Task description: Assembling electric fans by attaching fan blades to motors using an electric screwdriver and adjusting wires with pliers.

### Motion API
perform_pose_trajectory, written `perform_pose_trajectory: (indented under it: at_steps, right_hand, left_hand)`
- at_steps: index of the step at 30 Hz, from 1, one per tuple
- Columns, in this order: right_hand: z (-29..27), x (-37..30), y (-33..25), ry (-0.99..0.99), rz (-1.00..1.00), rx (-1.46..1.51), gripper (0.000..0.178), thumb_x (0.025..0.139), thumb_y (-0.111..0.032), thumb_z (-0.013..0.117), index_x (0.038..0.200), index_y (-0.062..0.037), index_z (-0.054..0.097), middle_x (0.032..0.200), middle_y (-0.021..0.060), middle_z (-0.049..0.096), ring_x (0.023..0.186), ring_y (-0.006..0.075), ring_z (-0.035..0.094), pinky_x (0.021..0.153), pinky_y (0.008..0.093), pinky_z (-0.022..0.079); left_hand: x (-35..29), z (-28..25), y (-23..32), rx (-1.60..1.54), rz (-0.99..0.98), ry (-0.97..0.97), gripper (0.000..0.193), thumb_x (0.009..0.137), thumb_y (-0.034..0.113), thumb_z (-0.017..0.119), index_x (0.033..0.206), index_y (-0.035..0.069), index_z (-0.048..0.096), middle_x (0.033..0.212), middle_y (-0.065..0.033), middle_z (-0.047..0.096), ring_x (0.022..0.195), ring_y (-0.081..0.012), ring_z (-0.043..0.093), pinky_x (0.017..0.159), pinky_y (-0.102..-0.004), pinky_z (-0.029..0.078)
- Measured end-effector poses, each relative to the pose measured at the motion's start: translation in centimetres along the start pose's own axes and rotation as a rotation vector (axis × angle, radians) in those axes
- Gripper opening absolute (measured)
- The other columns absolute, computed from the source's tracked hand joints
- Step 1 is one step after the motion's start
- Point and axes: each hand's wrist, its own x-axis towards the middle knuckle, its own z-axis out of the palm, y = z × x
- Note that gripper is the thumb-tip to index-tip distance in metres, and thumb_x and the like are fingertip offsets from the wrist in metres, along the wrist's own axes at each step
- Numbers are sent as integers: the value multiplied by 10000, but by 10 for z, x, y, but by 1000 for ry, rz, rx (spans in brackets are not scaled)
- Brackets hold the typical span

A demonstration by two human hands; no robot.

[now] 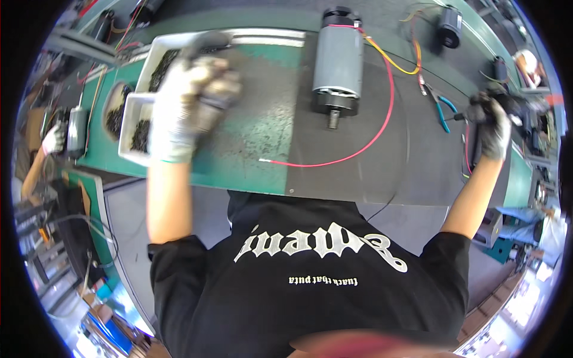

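My left hand (188, 107), in a white work glove with greyish fingers, is smeared by motion beside the white bins. Its fingers are too blurred to show whether they grip anything. A dark blurred shape (210, 43) lies just beyond it. Small black screws (141, 136) fill the near white bin (126, 134). Over at the right, my gloved right hand (496, 128) is closed round a black power screwdriver (477, 110), its thin bit pointing left. Between my hands, a grey cylindrical motor (338, 62) lies on the dark mat, its threaded shaft toward me.
A red wire (382, 134) curves from the motor across the mat, with a yellow wire (401, 68) near it. Blue-handled pliers (443, 113) lie left of the screwdriver. Another motor (449, 27) sits farther back. At far left, a co-worker's gloved hand (54, 138) touches a motor (76, 132).
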Motion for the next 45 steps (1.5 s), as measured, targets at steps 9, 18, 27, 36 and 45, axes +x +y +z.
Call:
perform_pose_trajectory:
  at_steps: [9,18,27,36,45]
  right_hand:
    - [184,-70,-13,81,-452,450,332,843,-132,554,1107,69,576,1055,193,631,944,303,625,874,445,510]
    - [195,-92,0,73,-510,218,335,859,-131,536,1116,82,568,1072,208,622,973,312,615,886,453,506]
    - [182,-83,28,71,-530,-50,339,875,-130,518,1126,94,561,1089,224,614,1002,321,605,899,461,502]
    - [162,-68,46,54,-578,-296,343,891,-128,500,1136,107,553,1106,240,606,1031,330,594,912,470,498]
    - [161,-67,56,8,-626,-543,348,908,-127,482,1145,119,546,1122,255,597,1060,339,584,924,478,494]
  left_hand:
    - [-16,113,-107,-717,-293,-254,241,909,252,648,1082,89,614,901,-49,597,559,-40,358,554,-217,335]
    - [-33,101,-88,0,-206,-135,190,911,250,650,1003,84,646,837,-17,578,503,-44,354,528,-207,340]
    - [-34,89,-122,-295,-761,138,330,988,332,509,922,22,601,817,-51,598,584,-91,515,549,-243,420]
    - [-29,74,-145,-475,-657,193,208,956,217,579,1029,22,585,908,-100,650,639,-112,589,602,-241,477]
    - [-29,83,-143,-50,-484,250,248,919,105,619,1110,-37,548,970,-128,661,831,-183,669,764,-278,550]
